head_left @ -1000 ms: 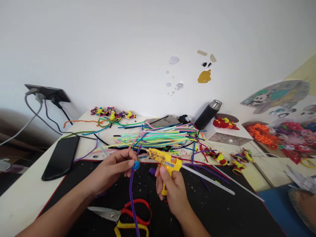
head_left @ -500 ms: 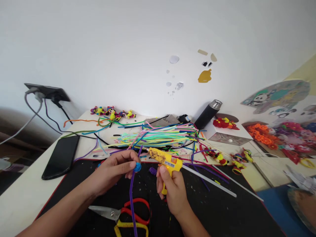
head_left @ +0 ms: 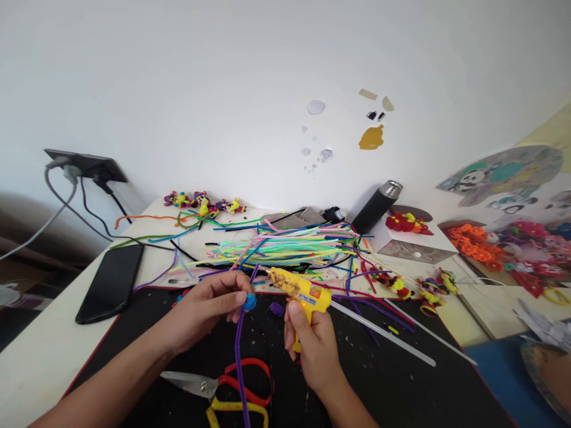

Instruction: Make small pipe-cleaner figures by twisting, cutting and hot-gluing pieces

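My left hand [head_left: 217, 300] pinches a small blue coil [head_left: 250, 302], which looks like wound pipe cleaner, together with a long purple pipe cleaner [head_left: 239, 356] that hangs down past the scissors. A yellow glue gun [head_left: 292, 285] is in my right hand [head_left: 311, 342], my fingers wrapped round its handle. Its metal nozzle points left, close to the top of the purple pipe cleaner and just above the blue coil. From its back sticks a clear glue stick [head_left: 383, 334]. Below my hands lie scissors [head_left: 214, 385] with red and yellow handles. A small purple coil [head_left: 276, 309] rests on the black mat.
Many coloured pipe cleaners [head_left: 285, 246] lie heaped behind the black mat [head_left: 379, 386]. A phone [head_left: 109, 285] is at the left. A black thermos [head_left: 379, 208], a white box [head_left: 414, 246] and several small pipe-cleaner figures [head_left: 430, 291] stand or lie at the right.
My right hand and the glue gun have shifted very slightly right. The glue stick's far end has moved a little right and down. My left hand keeps its hold.
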A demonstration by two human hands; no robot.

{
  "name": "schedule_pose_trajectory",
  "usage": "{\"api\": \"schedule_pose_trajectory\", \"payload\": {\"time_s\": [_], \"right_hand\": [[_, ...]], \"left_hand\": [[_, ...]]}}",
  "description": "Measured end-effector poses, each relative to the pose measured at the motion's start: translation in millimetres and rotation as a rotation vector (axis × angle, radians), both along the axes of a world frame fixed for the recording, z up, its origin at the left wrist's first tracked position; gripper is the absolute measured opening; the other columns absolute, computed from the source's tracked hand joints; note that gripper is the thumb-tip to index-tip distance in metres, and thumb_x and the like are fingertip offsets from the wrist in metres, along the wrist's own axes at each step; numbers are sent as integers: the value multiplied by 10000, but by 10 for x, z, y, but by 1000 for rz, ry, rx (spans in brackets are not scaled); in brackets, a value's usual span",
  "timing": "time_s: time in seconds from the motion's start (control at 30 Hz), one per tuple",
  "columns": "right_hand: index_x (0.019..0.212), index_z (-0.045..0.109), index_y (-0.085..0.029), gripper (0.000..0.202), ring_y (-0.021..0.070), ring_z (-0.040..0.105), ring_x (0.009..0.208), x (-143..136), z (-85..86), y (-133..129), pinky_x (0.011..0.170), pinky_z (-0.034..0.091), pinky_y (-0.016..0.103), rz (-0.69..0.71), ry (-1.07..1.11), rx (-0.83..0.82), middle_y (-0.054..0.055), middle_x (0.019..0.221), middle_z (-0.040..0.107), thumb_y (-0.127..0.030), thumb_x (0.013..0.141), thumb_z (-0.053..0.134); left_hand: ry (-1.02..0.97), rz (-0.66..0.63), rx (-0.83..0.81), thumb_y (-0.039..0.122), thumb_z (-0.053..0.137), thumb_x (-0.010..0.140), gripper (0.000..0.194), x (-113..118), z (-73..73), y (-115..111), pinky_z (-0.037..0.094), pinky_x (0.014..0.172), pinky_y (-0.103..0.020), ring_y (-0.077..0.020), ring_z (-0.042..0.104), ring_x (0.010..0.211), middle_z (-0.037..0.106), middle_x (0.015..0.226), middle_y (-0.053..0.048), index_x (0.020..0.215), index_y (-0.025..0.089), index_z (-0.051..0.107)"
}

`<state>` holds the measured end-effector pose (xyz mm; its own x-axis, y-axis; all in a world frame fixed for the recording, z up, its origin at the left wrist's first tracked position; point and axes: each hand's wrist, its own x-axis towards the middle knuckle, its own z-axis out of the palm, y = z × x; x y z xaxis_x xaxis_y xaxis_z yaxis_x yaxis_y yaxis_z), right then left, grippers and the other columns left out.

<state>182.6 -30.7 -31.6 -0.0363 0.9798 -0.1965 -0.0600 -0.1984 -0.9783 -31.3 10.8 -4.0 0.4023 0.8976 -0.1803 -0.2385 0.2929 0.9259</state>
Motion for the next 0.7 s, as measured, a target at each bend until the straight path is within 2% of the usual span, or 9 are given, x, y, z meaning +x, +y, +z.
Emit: {"api": "schedule_pose_trajectory", "payload": {"time_s": [0.7], "right_hand": [[481,523,-208,790,97,406,353,12,26,-26,411,281,237,22,-102,40,-1,373,421,-899,865,535]], "left_hand": [[12,-17,-2,521,908,778,411,9,18,8,365,574,-245,-109,482,602,622,730,-3,813,158,719]]}}
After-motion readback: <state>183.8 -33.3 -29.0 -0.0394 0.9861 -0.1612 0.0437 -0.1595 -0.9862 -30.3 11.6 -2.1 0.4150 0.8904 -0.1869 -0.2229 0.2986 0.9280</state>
